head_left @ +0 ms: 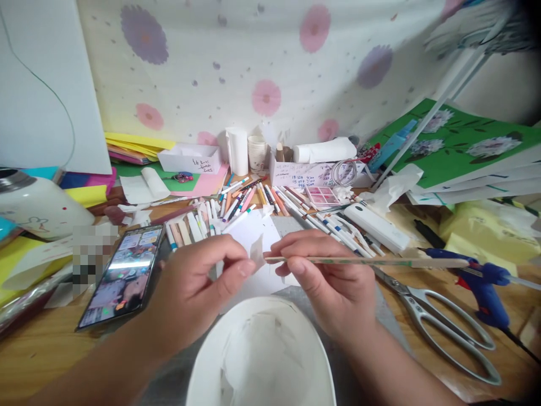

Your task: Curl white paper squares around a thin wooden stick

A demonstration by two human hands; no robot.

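My left hand [203, 282] is closed in a pinch on a small scrap of thin white paper [256, 248]. My right hand [333, 276] grips a slim, pale wooden stick [401, 262] with green marks along it. The stick lies nearly level. Its darker left tip almost meets the scrap; whether they touch I cannot tell. Just below both hands is a white bowl-like container [266, 349], with greyish smudges on its inside wall. Beyond the hands, a white sheet [240, 282] lies on the table, partly hidden by them.
Many markers [236, 203] spread behind the hands. To the left are a phone [122, 276] and a white bottle [38, 206]. Large scissors [439, 321] and a blue glue gun [482, 287] lie right. White boxes [190, 158], paper cups [257, 153] and green painted sheets [456, 135] stand farther back.
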